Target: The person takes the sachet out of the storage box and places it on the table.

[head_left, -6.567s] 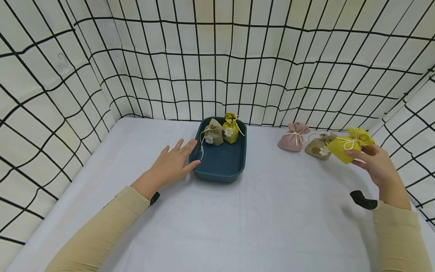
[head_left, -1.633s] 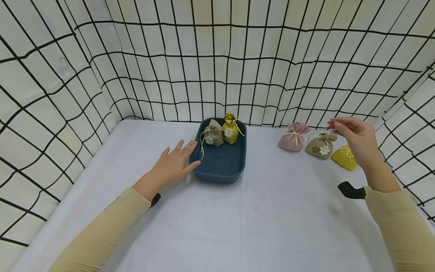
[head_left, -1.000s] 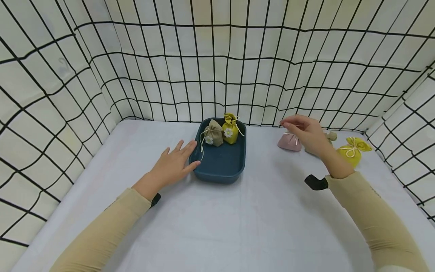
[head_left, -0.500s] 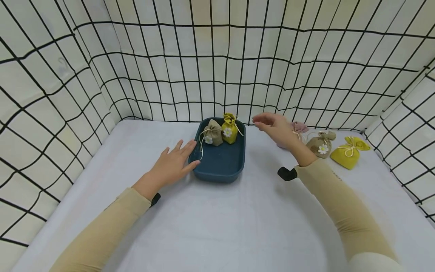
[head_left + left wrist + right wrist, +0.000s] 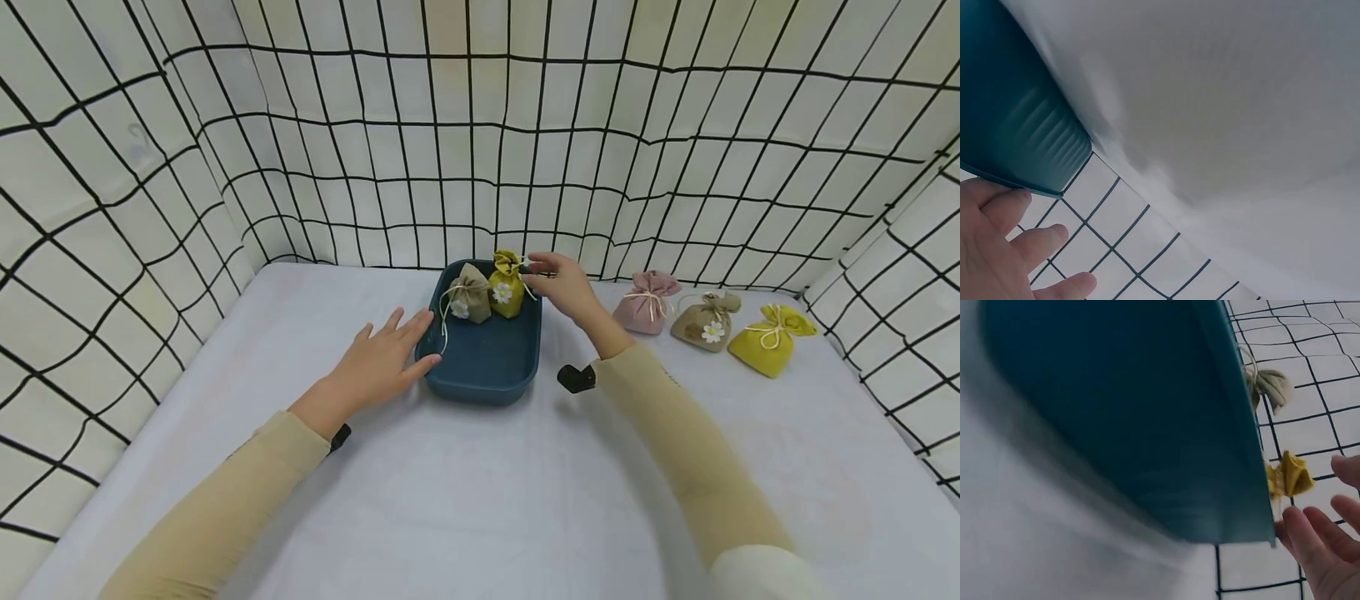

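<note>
A dark blue tray (image 5: 487, 371) sits mid-table with a khaki pouch (image 5: 471, 297) and a yellow pouch (image 5: 507, 292) upright at its far end, each with a daisy. My left hand (image 5: 382, 358) lies flat on the table, fingers straight, touching the tray's left rim. My right hand (image 5: 561, 285) hovers at the tray's far right corner, fingertips beside the yellow pouch's tied top and holding nothing. In the right wrist view the fingers (image 5: 1325, 547) are spread, close to the yellow pouch's top (image 5: 1291, 475) behind the tray wall (image 5: 1147, 425). The left wrist view shows fingers (image 5: 1004, 250) at the tray's edge (image 5: 1016, 125).
Three more pouches lie in a row on the table at the right: pink (image 5: 647, 304), khaki with a daisy (image 5: 705, 321) and yellow (image 5: 768, 342). White cloth with a black grid walls the table on three sides (image 5: 480, 167).
My right hand let go of the yellow pouch at the far right, then swept left past the row of pouches to the tray's far right corner. The left hand has stayed put.
</note>
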Demonstrator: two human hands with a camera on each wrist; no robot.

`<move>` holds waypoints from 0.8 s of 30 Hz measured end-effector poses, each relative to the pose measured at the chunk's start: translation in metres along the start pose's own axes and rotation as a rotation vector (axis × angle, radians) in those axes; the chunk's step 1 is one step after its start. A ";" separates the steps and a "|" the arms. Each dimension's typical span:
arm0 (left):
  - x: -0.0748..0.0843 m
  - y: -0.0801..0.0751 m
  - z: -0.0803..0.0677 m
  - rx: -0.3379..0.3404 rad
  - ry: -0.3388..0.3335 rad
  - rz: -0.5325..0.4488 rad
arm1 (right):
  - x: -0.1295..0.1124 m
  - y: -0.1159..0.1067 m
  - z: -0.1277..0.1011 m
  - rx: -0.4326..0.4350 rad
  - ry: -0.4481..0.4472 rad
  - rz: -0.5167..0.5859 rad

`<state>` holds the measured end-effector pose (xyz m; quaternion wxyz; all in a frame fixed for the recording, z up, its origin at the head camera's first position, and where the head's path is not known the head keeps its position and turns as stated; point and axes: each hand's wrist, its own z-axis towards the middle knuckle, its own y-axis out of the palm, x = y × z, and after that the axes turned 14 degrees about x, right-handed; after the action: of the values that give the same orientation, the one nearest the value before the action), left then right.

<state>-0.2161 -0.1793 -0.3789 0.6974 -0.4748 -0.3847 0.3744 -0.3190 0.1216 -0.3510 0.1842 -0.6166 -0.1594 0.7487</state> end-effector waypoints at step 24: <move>0.001 -0.002 0.001 -0.012 -0.010 0.022 | -0.017 0.044 0.006 -0.007 -0.102 -0.572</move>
<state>-0.2163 -0.1787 -0.3768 0.6885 -0.4812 -0.3851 0.3822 -0.3259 0.0752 -0.3559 0.3774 -0.5089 -0.3382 0.6959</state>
